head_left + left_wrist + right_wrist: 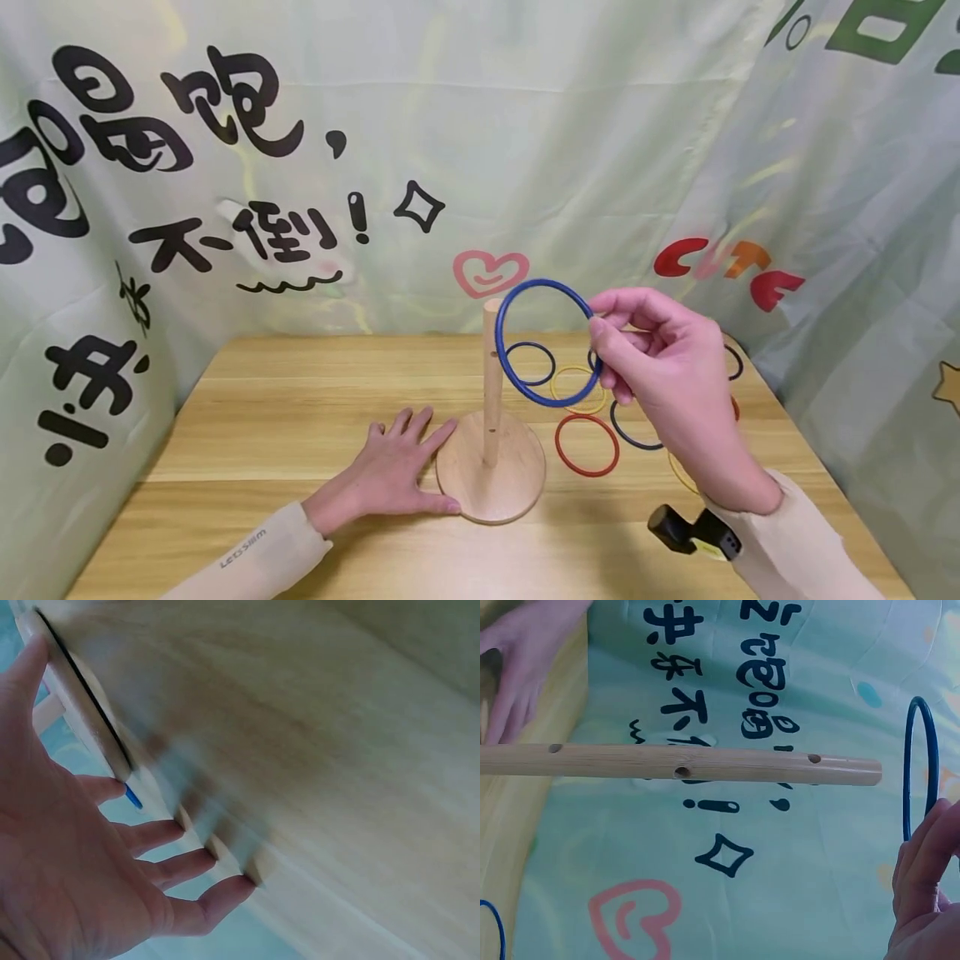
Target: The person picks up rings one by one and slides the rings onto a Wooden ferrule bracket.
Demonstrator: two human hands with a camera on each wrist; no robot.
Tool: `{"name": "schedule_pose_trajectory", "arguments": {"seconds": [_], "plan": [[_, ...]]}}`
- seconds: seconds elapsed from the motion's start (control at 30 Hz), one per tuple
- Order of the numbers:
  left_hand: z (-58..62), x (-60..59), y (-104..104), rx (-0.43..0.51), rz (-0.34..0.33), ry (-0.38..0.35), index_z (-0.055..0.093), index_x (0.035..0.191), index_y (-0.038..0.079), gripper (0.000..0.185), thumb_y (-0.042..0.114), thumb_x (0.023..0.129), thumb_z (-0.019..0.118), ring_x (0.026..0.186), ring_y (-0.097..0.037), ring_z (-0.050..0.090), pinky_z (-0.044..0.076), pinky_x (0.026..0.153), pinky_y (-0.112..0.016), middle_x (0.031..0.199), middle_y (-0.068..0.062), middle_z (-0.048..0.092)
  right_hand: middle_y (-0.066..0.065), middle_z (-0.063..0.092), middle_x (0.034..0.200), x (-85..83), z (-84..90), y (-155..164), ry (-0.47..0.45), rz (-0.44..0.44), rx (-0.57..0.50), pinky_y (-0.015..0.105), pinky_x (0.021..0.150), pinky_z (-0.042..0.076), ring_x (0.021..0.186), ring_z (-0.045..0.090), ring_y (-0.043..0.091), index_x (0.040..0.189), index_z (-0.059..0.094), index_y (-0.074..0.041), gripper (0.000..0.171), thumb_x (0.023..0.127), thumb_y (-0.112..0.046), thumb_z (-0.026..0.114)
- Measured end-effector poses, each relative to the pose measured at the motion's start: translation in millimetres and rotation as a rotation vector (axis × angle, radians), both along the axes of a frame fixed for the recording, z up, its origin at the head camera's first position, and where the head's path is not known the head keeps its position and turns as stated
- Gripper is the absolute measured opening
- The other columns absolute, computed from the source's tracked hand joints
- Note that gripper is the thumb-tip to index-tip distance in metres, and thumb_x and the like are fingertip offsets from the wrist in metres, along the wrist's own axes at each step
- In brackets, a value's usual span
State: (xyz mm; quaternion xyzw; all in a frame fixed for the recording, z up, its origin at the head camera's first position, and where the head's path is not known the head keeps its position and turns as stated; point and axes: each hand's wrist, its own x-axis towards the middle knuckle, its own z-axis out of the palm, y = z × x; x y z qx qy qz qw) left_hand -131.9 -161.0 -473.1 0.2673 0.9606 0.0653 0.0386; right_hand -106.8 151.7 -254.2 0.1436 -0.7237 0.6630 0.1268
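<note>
A wooden peg stand [491, 467] with an upright post [492, 375] stands mid-table. My right hand [660, 367] pinches a blue ring [547, 342] held upright in the air, just right of the post's top; the right wrist view shows the blue ring [919, 769] a little way off the tip of the post [682, 764]. My left hand [397, 467] lies flat on the table, fingers straight, thumb and index finger against the round base. In the left wrist view my left hand [97, 855] spreads beside the base's edge [82, 697].
Several loose rings lie on the wooden table [285, 417] right of the stand: a red ring [587, 445], a yellow ring [577, 389], a dark blue ring [529, 364] and others partly behind my right hand. Printed cloth walls [375, 167] close in the back and sides.
</note>
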Motion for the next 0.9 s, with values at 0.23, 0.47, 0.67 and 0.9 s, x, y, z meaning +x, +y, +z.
{"name": "schedule_pose_trajectory", "arguments": {"seconds": [0.23, 0.47, 0.67, 0.9], "plan": [[-0.6, -3.3, 0, -0.010, -0.012, 0.015, 0.031, 0.163, 0.028, 0.118, 0.099, 0.070, 0.048, 0.141, -0.052, 0.039, 0.039, 0.091, -0.074, 0.161, -0.021, 0.035, 0.012, 0.066, 0.077, -21.2, -7.1, -18, -0.020, 0.055, 0.029, 0.027, 0.042, 0.044, 0.049, 0.057, 0.020, 0.107, 0.071, -0.003, 0.014, 0.095, -0.008, 0.073], [0.8, -3.6, -1, -0.014, -0.009, -0.001, 0.032, 0.163, 0.029, 0.118, 0.100, 0.069, 0.048, 0.140, -0.051, 0.039, 0.039, 0.092, -0.074, 0.161, -0.021, 0.036, 0.011, 0.065, 0.079, -32.5, -32.9, -27, -0.098, 0.093, 0.073, 0.025, 0.042, 0.041, 0.052, 0.057, 0.020, 0.107, 0.070, -0.005, 0.012, 0.095, -0.007, 0.071], [2.0, -3.5, -1, -0.029, -0.009, 0.006, 0.030, 0.164, 0.028, 0.119, 0.100, 0.070, 0.046, 0.139, -0.051, 0.040, 0.040, 0.092, -0.074, 0.161, -0.021, 0.036, 0.009, 0.062, 0.076, -35.8, -60.8, -29, -0.160, 0.091, 0.117, 0.024, 0.042, 0.038, 0.051, 0.055, 0.019, 0.105, 0.071, -0.008, 0.011, 0.094, -0.008, 0.070], [3.2, -4.1, 1, -0.052, -0.009, 0.000, 0.028, 0.164, 0.028, 0.119, 0.100, 0.070, 0.046, 0.140, -0.050, 0.040, 0.040, 0.092, -0.072, 0.161, -0.021, 0.035, 0.010, 0.062, 0.078, -37.4, -98.9, -30, -0.203, 0.080, 0.192, 0.026, 0.043, 0.044, 0.054, 0.060, 0.028, 0.103, 0.071, -0.011, 0.011, 0.094, -0.006, 0.068]]}}
